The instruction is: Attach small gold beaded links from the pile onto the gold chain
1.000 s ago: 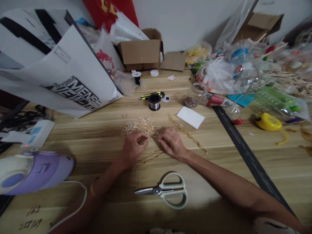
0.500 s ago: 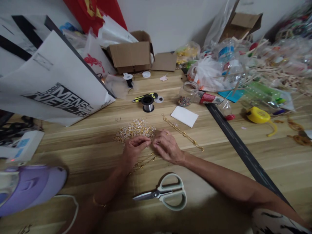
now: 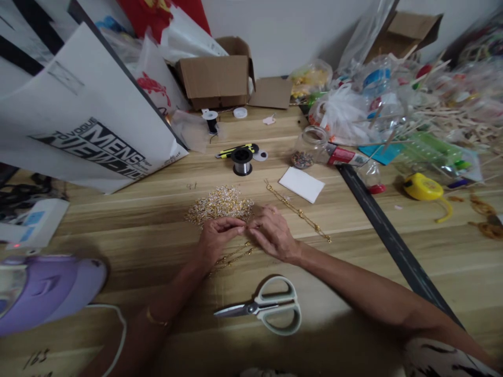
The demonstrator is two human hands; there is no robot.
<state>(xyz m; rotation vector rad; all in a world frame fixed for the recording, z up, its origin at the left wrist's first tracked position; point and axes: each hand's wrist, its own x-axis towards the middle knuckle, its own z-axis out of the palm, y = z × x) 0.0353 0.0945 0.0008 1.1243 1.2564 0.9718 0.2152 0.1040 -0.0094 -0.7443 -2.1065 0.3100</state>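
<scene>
My left hand and my right hand meet fingertip to fingertip just below a pile of small gold and clear beads on the wooden table. Both hands pinch something tiny between thumb and fingers; it is too small to name. A thin gold beaded chain trails from under my left hand toward me. A second gold chain lies diagonally to the right of my right hand.
Pale green scissors lie near the front edge. A wire spool, a utility knife, a bead jar, a white pad, a black ruler and a yellow tape measure surround the work. A purple device sits left.
My two hands have drawn together until their fingertips meet at the bead pile's lower edge. The camera shifted slightly; the objects on the table stayed put.
</scene>
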